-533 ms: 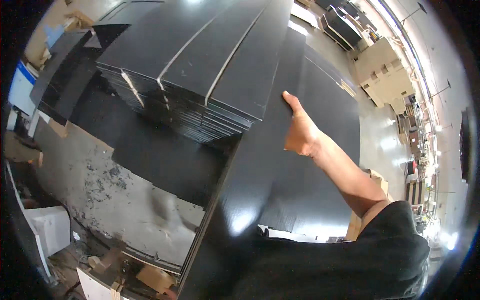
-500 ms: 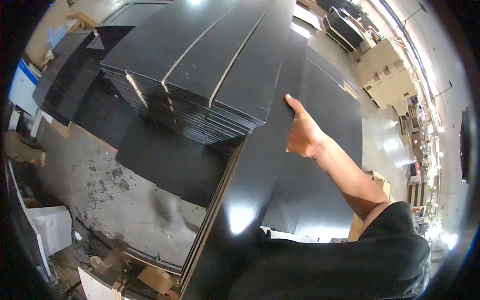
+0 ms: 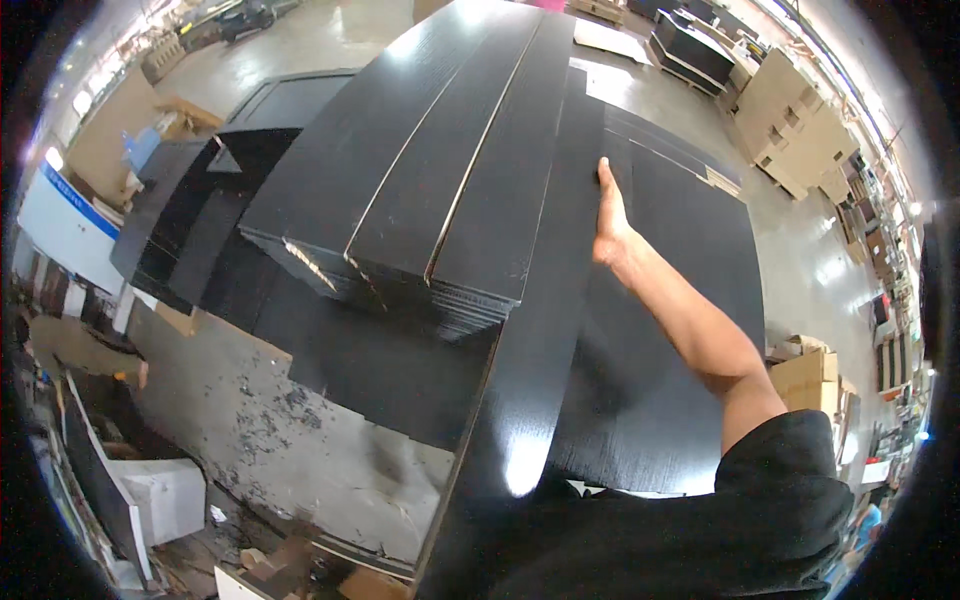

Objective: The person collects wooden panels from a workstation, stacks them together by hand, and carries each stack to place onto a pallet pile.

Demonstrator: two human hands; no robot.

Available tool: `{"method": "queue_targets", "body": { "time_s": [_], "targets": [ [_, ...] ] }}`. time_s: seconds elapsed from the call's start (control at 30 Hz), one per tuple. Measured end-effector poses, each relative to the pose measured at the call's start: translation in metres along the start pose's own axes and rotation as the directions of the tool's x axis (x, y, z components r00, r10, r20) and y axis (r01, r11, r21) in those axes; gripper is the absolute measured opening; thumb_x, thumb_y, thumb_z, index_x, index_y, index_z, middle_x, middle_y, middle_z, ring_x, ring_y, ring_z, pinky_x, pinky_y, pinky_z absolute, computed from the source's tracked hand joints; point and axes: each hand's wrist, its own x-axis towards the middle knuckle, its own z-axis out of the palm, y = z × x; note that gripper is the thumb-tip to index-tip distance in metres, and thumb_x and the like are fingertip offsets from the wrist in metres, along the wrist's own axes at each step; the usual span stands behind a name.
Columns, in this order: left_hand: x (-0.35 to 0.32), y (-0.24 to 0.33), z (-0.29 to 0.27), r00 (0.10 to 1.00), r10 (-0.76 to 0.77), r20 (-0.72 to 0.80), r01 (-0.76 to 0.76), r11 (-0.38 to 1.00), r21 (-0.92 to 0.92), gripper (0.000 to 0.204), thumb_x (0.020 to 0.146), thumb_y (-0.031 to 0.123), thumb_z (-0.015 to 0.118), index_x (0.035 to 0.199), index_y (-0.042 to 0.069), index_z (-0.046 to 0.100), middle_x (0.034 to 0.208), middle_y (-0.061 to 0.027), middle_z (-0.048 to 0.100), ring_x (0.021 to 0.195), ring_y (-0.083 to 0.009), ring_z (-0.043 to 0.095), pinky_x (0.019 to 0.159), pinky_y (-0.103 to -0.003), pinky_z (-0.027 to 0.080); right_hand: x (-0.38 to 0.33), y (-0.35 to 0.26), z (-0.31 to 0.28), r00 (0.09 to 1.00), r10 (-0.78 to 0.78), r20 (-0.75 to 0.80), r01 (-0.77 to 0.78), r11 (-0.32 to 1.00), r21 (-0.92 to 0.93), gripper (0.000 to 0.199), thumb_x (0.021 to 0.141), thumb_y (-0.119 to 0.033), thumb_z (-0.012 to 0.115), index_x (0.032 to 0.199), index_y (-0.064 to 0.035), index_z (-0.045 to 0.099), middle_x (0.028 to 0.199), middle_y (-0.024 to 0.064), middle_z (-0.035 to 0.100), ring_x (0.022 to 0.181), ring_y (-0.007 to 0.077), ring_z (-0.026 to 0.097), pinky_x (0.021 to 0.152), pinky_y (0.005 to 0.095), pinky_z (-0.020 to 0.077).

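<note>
My right hand [image 3: 613, 222] is at the right edge of a long black board [image 3: 545, 345], its thumb pointing away along the edge. The fingers are hidden behind the board and appear wrapped round that edge. This board runs from the far side down to the lower edge of the picture, looks tilted, and has a bright glare near its close end. To its left rises a tall stack of black panels [image 3: 400, 215] in several side-by-side rows. Wider black panels [image 3: 670, 310] lie to the right, beneath my forearm. My left hand does not show.
Lower black sheets [image 3: 360, 365] spread left of the stack over a paint-spotted grey floor [image 3: 270, 420]. A white box-like piece [image 3: 165, 500] stands lower left. Cardboard boxes [image 3: 803, 380] are at right, with tan stacked pieces [image 3: 790, 115] farther back. A white panel with a blue stripe [image 3: 75, 225] leans far left.
The view has shifted, showing more floor beyond the stack. The long board looks narrower and more tilted, its right edge standing out from the panels beneath. My right hand's fingers are more hidden.
</note>
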Motion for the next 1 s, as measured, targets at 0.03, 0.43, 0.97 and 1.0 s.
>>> {"method": "queue_targets", "body": {
  "time_s": [0.03,0.43,0.97,1.0],
  "targets": [
    [-0.001,-0.001,0.003,1.0,-0.004,-0.001,0.004,1.0,-0.002,0.095,0.091,0.079,0.048,0.163,0.023,0.017,0.165,-0.0133,0.031,0.152,-0.039,0.022,0.124,-0.05,0.023,0.004,-0.002,0.0,1.0,-0.013,0.017,0.013,1.0,0.016,0.107,0.089,-0.091,0.032,0.154,-0.0068,0.046,0.162,0.0166,0.039,0.144,0.0351,0.041,0.118,0.0569,0.0319],
    [-0.027,-0.024,0.042,0.999,-0.037,-0.005,0.037,0.998,-0.045,0.101,0.091,0.081,0.049,0.167,0.027,0.011,0.169,-0.0124,0.025,0.157,-0.0389,0.016,0.127,-0.05,0.019,0.009,0.014,-0.025,0.99,-0.141,0.009,0.137,0.976,0.171,0.101,0.093,-0.085,0.036,0.151,-0.0034,0.047,0.149,0.021,0.053,0.136,0.0344,0.052,0.114,0.0516,0.0418],
    [-0.028,-0.085,0.286,0.806,0.14,0.575,-0.029,0.98,-0.199,0.095,0.093,0.08,0.048,0.156,0.009,0.039,0.158,0.0009,0.044,0.152,-0.0156,0.026,0.127,-0.045,0.0,0.077,-0.048,-0.052,0.986,-0.167,-0.011,0.168,0.984,0.065,0.101,0.091,-0.088,0.035,0.146,-0.0063,0.056,0.146,0.0168,0.057,0.132,0.0316,0.053,0.108,0.0523,0.0444],
    [-0.028,-0.085,0.295,0.749,0.15,0.645,-0.064,0.986,-0.155,0.097,0.093,0.08,0.047,0.157,0.009,0.035,0.161,0.001,0.039,0.153,-0.0147,0.024,0.128,-0.044,0.001,0.085,-0.055,-0.053,0.982,-0.187,-0.036,0.189,0.98,0.056,0.098,0.092,-0.087,0.034,0.146,-0.0082,0.056,0.143,0.0168,0.059,0.129,0.0312,0.055,0.106,0.0511,0.0461]
  ]
}}
